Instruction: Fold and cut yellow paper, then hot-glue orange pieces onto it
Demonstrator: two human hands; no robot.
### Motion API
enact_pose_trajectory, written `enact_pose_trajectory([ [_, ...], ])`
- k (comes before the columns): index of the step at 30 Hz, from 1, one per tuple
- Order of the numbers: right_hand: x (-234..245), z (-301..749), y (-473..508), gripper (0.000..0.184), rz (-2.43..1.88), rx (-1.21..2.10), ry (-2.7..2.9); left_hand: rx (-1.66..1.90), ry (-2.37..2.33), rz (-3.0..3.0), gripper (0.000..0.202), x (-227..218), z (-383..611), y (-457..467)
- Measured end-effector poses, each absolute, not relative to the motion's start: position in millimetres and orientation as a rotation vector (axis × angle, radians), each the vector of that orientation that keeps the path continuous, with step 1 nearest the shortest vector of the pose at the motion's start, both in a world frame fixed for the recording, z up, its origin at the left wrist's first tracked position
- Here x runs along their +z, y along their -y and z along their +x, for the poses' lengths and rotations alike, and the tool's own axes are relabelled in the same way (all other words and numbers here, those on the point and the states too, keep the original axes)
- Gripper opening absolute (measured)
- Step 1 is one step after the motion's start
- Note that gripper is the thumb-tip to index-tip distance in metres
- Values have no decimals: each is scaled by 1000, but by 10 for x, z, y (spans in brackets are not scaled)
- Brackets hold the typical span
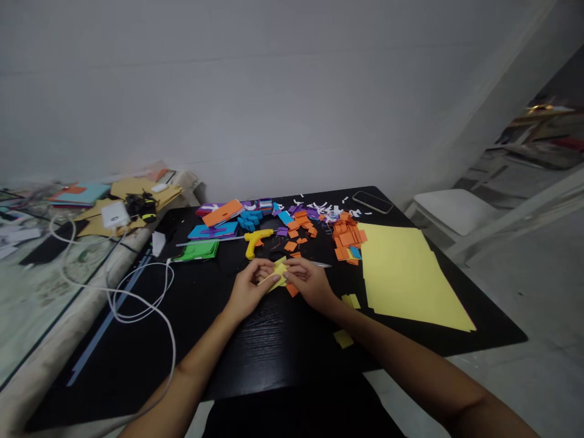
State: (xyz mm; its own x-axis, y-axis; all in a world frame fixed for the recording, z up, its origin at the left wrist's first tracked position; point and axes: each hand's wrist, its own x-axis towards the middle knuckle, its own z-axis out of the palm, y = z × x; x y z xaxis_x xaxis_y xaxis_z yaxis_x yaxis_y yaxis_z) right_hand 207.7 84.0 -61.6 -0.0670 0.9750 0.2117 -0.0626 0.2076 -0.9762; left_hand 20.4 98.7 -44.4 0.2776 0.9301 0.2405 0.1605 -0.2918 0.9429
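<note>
Above the black tabletop (267, 350), yellow paper (280, 267), pinched between left fingers (269, 282) and right fingers (295, 280)

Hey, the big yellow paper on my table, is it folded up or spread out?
Spread out: the big yellow paper lies flat on the black table, its broad face showing with no visible fold.

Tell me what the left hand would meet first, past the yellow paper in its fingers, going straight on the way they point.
Most likely the right hand, just across the small yellow paper from the left hand, though one view leaves depth uncertain.
</note>
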Motion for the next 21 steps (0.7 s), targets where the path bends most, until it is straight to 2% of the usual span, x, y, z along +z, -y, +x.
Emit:
enact_pose_trajectory([
  [8,-594,2095,-885,29,-937,1241,1201,1104,-1082,1957,21,-460,150,-1001],
  [21,-614,2106,-855,35,-1026,1168,1253,1178,-1080,2044,24,-423,156,-983],
])
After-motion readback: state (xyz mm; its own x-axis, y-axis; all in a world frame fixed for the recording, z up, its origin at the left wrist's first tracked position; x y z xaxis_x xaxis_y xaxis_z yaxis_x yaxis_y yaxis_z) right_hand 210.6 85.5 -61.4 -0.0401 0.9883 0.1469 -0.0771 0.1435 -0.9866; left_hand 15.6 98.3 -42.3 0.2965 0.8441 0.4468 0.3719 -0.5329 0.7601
